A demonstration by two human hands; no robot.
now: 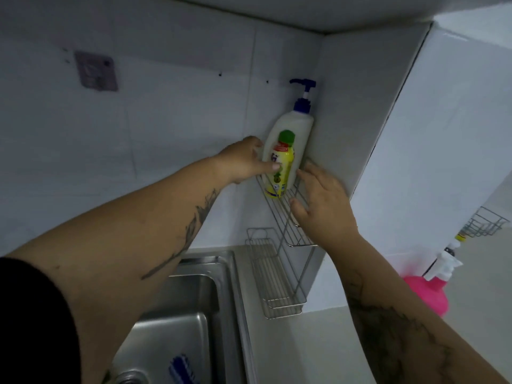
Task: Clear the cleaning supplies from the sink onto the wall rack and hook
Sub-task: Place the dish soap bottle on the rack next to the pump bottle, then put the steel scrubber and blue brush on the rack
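Note:
A yellow bottle point(281, 167) with a green cap stands on the upper shelf of the wire wall rack point(288, 225), in front of a white pump bottle point(293, 126) with a blue pump. My left hand point(246, 159) wraps the yellow bottle's left side, thumb across its label. My right hand point(321, 200) rests with spread fingers on the shelf's right front rim, holding nothing. The steel sink point(194, 300) lies below, and a blue-bristled brush point(181, 368) shows in its basin. A square adhesive hook point(95, 71) is stuck on the wall at the upper left.
The rack's lower shelf point(274, 284) is bare. A pink spray bottle point(428, 293) with a white trigger stands on the counter at the right. A glossy white panel point(443, 134) on the right mirrors the rack. Tiled walls meet in the corner behind the bottles.

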